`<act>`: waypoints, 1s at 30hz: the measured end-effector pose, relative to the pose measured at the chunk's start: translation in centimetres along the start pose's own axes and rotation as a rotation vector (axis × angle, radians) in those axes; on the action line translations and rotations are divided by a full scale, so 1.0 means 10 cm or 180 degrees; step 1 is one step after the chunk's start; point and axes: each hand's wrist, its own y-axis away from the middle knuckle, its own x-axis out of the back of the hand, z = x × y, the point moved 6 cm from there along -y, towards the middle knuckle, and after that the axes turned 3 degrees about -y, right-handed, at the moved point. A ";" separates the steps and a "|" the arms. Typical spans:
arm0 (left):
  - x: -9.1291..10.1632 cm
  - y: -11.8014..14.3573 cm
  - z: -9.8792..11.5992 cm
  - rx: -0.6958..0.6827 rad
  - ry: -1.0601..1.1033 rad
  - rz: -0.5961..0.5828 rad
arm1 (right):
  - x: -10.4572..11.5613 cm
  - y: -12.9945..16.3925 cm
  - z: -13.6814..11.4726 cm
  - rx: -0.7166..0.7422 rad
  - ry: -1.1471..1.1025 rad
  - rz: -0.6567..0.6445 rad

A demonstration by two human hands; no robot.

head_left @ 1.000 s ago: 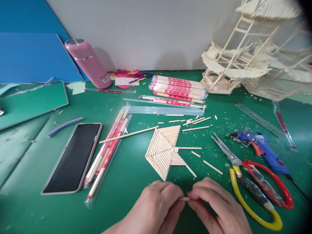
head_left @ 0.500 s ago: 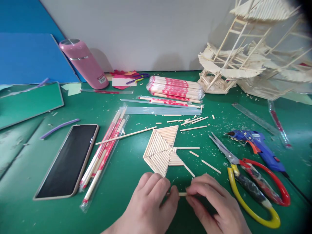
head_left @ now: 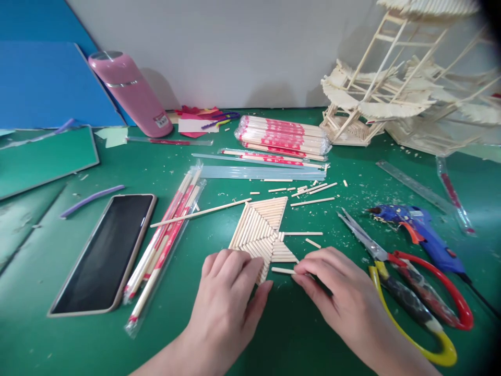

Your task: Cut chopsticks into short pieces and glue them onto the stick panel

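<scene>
A partly filled panel of short wooden sticks (head_left: 256, 230) lies flat on the green table, its sticks laid in wedge-shaped rows around a middle point. Over the panel's near left edge is my left hand (head_left: 229, 292), fingers bent together and thumb apart, with nothing seen in it; its fingertips are partly hidden. My right hand (head_left: 340, 297) pinches the right end of a short wooden stick (head_left: 282, 270) between thumb and fingers. That stick lies level, just in front of the panel's lower right wedge. Another stick (head_left: 303, 234) juts rightward from the panel's middle.
Right of my hands lie scissors (head_left: 385, 256) and a blue glue gun (head_left: 418, 230). A phone (head_left: 104, 256) and wrapped chopsticks (head_left: 168, 245) are at left. Behind stand a pink bottle (head_left: 133, 94), a chopstick bundle (head_left: 284, 137) and a stick-built tower (head_left: 364, 104).
Both hands have moved forward to the panel. My left hand has let go of the short stick and its thumb has spread; my right hand carries the stick.
</scene>
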 end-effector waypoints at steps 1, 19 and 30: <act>-0.02 -0.01 0.00 0.0008 -0.0018 -0.0031 | -0.02 0.00 0.01 -0.0039 0.0001 -0.0010; -0.13 -0.05 0.01 -0.0040 -0.0189 -0.0240 | -0.12 -0.03 0.07 -0.0107 0.0152 0.0100; -0.16 -0.11 0.05 -0.0017 -0.0432 -0.0119 | -0.12 -0.04 0.05 0.0149 0.0115 0.0094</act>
